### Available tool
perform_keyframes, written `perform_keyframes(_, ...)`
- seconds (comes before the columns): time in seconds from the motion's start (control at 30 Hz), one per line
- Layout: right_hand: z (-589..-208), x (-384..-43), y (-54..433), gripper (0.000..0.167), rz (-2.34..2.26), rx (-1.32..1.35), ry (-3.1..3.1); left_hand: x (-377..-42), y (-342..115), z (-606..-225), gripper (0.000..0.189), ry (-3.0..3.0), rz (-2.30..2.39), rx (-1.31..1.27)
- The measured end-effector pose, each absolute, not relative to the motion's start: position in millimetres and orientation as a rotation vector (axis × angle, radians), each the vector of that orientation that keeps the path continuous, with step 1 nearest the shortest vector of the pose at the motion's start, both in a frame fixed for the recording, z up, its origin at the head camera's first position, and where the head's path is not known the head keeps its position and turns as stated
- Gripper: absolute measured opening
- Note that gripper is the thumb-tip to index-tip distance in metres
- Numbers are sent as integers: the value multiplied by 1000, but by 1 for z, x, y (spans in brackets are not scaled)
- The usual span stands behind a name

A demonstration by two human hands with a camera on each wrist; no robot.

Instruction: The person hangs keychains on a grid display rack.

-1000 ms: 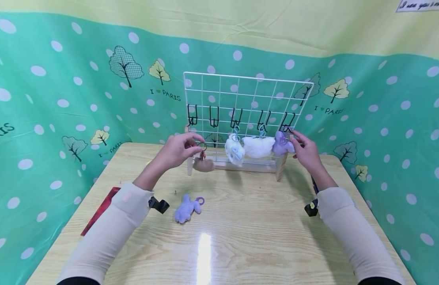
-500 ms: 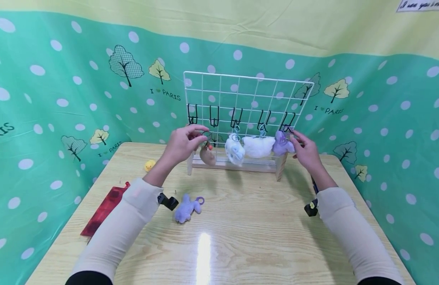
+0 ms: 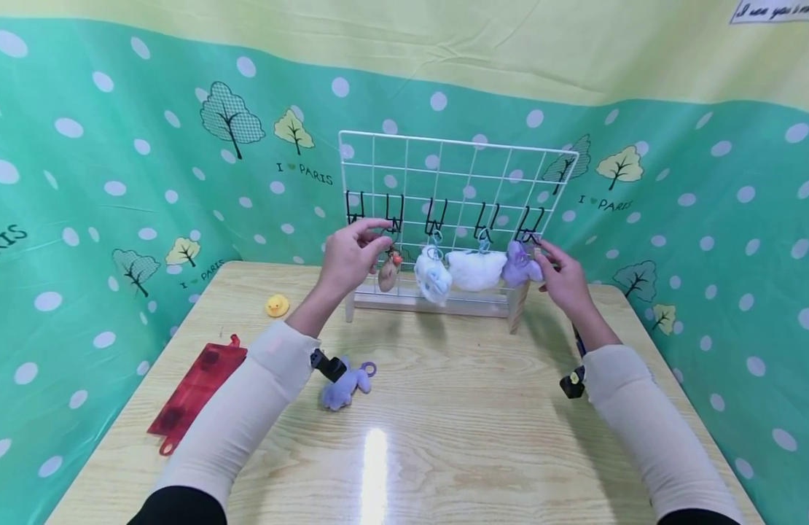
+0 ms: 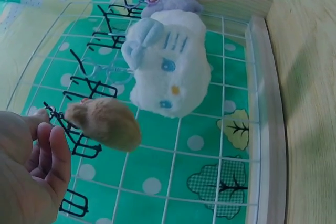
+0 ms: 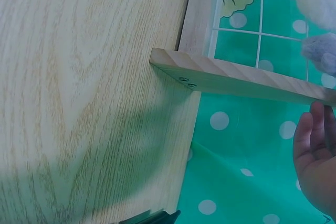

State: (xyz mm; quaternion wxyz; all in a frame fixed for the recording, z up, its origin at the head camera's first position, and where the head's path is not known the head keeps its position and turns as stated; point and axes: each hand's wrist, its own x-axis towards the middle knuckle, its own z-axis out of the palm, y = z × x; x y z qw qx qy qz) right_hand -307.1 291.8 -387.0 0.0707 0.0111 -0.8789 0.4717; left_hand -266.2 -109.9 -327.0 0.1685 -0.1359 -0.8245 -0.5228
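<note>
My left hand (image 3: 353,255) pinches the ring of a small brown plush keychain (image 3: 388,277) with an orange bead, right at the second black hook (image 3: 394,219) from the left on a white wire grid rack (image 3: 457,141). In the left wrist view the brown plush (image 4: 110,124) dangles before the grid; whether its ring is over the hook cannot be told. My right hand (image 3: 565,277) grips the wooden side post (image 5: 236,77) of the rack, beside a hanging purple plush (image 3: 519,266). A white plush (image 3: 475,271) and a white-and-blue plush (image 3: 434,277) hang left of that.
On the table lie a purple plush with a ring (image 3: 339,390), partly under my left wrist camera, a red translucent strip-shaped pouch (image 3: 197,390) and a small yellow duck (image 3: 277,305). A polka-dot curtain (image 3: 168,146) surrounds the table's back and sides.
My left hand has moved right and up with the brown plush keychain, from the rack's left end to the second hook. My right hand has stayed at the post.
</note>
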Motion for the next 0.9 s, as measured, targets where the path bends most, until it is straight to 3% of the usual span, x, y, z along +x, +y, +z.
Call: perform_keyframes(0.9,-388,-309,292,54,1443,58,-2611,-270,-104,-333,31,-2382,-1504,-394)
